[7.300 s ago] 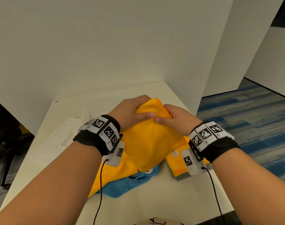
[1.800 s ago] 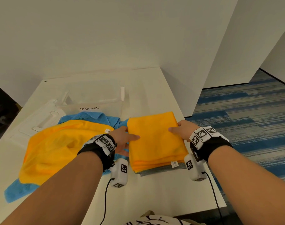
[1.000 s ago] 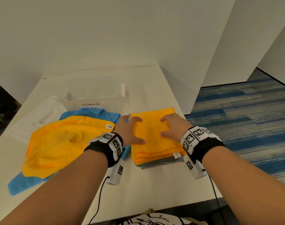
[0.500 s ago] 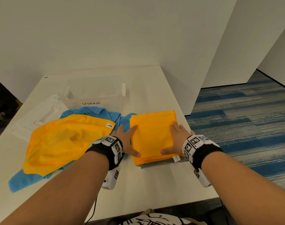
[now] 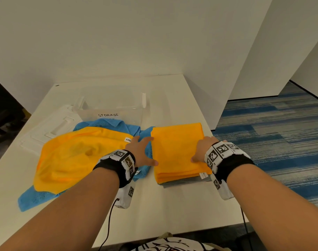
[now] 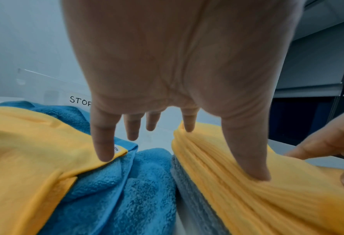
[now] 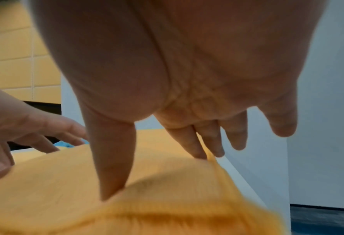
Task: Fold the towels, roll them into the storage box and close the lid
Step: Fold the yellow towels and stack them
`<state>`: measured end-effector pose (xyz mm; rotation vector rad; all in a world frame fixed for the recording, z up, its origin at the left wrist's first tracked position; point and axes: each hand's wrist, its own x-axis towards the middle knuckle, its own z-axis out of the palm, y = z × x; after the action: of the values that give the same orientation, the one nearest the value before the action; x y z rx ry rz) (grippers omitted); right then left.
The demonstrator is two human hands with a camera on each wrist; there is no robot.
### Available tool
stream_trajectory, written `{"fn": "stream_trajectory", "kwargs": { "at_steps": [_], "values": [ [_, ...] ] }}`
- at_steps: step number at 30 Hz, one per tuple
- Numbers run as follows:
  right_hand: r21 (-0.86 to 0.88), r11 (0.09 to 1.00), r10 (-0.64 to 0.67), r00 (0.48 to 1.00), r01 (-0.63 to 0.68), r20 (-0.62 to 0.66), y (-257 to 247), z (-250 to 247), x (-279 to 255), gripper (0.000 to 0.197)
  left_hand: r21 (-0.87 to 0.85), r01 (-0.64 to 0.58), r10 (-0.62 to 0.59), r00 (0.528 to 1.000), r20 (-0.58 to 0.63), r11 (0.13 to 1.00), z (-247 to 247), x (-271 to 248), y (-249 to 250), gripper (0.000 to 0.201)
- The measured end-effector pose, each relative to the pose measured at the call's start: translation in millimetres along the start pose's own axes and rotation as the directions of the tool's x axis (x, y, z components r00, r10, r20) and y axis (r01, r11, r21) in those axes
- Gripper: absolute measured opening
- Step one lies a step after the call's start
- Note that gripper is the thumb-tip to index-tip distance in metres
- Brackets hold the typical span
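Folded orange towel [image 5: 178, 151] lies on a grey one, at 4 o'clock from storage box [image 5: 114, 110]. Left hand [image 5: 141, 151] and right hand [image 5: 202, 150] flat, fingers spread, gripping nothing. Square edges, press evenly before rolling.

Orange folded towel [image 5: 178, 149], blue towel [image 5: 37, 198], striped carpet [image 5: 274, 127].
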<state>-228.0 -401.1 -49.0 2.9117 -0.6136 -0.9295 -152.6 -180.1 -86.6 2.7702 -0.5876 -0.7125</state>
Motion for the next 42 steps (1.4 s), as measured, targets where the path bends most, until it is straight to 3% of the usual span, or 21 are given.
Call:
{"fn": "stream_trajectory", "kwargs": {
  "at_steps": [3, 6, 14, 19, 25, 30, 38, 42],
  "values": [
    [0.103, 0.994, 0.036, 0.990, -0.022, -0.139, -15.6, -15.9, -10.1, 0.047, -0.096, -0.006, -0.003, 0.996, -0.091, 0.995, -7.5, -2.8, -12.4, 0.090],
    [0.214, 0.976, 0.020, 0.970, 0.034, -0.243, -36.6, -25.4, -16.8, 0.048, -0.132, 0.007, -0.029, 0.986, -0.162, 0.991, -16.9, -4.7, -28.7, 0.076],
    [0.356, 0.912, -0.095, 0.949, 0.203, -0.300, -107.5, -37.2, -22.8, 0.049, -0.121, 0.101, -0.127, 0.966, -0.227, 0.987, -45.8, -16.1, -94.7, 0.060],
    [0.378, 0.873, -0.205, 0.935, 0.308, -0.288, -152.5, -41.0, -24.2, 0.050, -0.057, 0.188, -0.195, 0.968, -0.159, 0.980, -60.6, -23.2, -143.8, 0.061],
    [0.379, 0.858, -0.295, 0.937, 0.347, -0.189, -201.6, -39.3, -19.5, 0.050, 0.072, 0.256, -0.263, 0.960, 0.097, 0.964, -68.2, -26.4, -194.1, 0.064],
    [0.415, 0.865, -0.284, 0.957, 0.281, -0.057, -234.6, -26.5, -12.3, 0.057, 0.108, 0.171, -0.192, 0.954, 0.229, 0.979, -70.6, -29.5, -220.1, 0.063],
    [0.609, 0.791, -0.118, 0.992, 0.063, 0.051, -263.6, -5.5, 11.3, 0.086, 0.081, 0.087, -0.106, 0.958, 0.265, 0.993, -76.1, -25.7, -240.6, 0.060],
    [0.647, 0.762, -0.091, 0.995, 0.044, 0.039, -265.5, -4.5, 21.0, 0.079, 0.076, 0.058, -0.078, 0.957, 0.280, 0.995, -77.8, -23.5, -244.0, 0.060]
  ]
}}
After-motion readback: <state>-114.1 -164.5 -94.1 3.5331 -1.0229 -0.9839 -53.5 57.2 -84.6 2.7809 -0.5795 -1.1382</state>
